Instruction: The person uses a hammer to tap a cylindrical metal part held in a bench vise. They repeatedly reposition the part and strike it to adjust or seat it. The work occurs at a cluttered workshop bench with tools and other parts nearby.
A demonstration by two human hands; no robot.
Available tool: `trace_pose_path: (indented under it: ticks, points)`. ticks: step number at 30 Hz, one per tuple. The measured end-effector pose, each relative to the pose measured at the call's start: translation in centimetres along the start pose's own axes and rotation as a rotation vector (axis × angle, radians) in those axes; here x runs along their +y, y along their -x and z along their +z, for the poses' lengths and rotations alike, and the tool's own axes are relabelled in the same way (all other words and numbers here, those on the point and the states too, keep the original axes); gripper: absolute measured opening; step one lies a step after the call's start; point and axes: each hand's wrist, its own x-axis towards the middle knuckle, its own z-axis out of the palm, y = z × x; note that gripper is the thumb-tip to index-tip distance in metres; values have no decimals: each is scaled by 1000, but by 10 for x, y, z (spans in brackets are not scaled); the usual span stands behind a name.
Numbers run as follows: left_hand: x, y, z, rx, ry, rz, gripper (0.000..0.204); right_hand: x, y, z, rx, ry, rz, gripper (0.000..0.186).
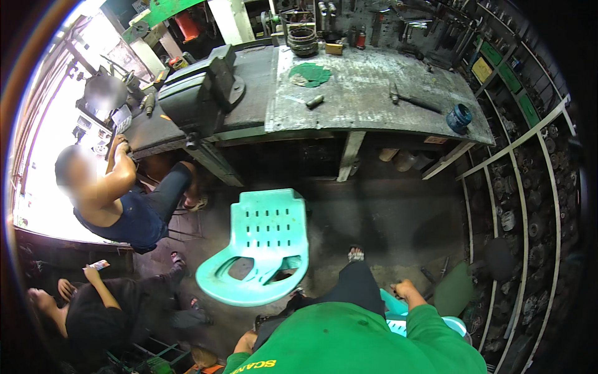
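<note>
Loosely bent fingers show on the right hand (406,290) in the head view, just beside a turquoise armrest (393,303); whether they close on it I cannot tell. Partly hidden by the green shirt (349,340), the left hand (245,343) lies near the left thigh, its grip unreadable too. Ahead of the knees stands a mint-green plastic chair (271,236), apart from both hands. As for progress, neither hand appears to be working a part: the hammer (418,103) lies unheld on the workbench (367,112), so what is done or left cannot be judged.
</note>
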Motion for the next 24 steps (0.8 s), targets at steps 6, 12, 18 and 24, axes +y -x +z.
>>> trace_pose_path:
  ticks: [6,12,18,24]
  points:
    - [97,30,59,108,209,-147,45,-108,-139,-127,145,176,-255,37]
    - [233,64,117,189,410,-223,47,-249,-197,-239,86,71,-657,37]
    - [332,78,148,228,500,-212,48,-343,-127,-280,15,87,-923,39]
    - [386,62,147,242,482,-178,49,-434,-63,-300,123,170,-1284,36]
